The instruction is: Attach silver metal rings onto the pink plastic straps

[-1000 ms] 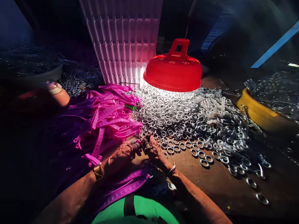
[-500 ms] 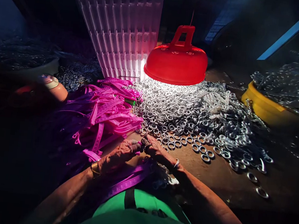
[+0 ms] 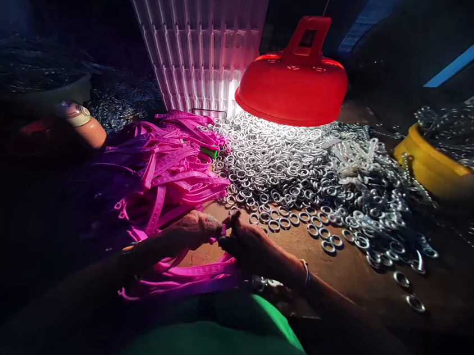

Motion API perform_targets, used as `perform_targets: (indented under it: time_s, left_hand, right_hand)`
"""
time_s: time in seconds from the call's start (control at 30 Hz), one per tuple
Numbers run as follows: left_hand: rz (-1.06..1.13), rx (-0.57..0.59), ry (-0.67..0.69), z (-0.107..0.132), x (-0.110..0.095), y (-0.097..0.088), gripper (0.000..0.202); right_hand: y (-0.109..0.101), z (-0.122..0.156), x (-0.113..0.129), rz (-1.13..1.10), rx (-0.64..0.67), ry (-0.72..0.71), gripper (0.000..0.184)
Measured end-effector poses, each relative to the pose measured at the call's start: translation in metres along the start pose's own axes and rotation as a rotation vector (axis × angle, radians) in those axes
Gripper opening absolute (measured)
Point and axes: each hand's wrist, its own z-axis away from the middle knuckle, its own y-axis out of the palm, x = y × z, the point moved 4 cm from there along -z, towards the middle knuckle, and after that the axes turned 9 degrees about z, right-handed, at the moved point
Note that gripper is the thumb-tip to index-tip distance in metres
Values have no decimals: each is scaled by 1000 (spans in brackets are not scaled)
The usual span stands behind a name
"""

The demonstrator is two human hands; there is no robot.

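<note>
Left hand (image 3: 191, 230) and right hand (image 3: 257, 248) pinch crosswise pink strap (image 3: 193, 270).

Left of the rings (image 3: 288, 171) lie straps (image 3: 165, 170) (lamp (image 3: 293, 87) above).

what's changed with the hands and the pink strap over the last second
The pink plastic strap has been drawn across the lap and now lies in flatter loops below the wrists. The left hand and right hand have barely shifted, still pinched together at its end. The heap of silver metal rings, red lamp shade and pile of pink straps lie as before.
</note>
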Motion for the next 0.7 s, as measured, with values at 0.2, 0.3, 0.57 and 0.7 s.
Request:
perform_targets:
  time_s: [0.2,0.3,0.57,0.7]
  left_hand:
    - [-68,188,-62,34,11,23,44]
    - [-9,280,-46,47,23,33,48]
    - [187,219,-92,70,44,46,49]
    - [170,236,-72,66,50,45,50]
  right_hand:
    - [13,51,38,129,61,93,29]
    - [23,68,39,120,85,164,36]
    - [34,78,41,-180,55,278,29]
    - [34,70,42,-203,111,240,12]
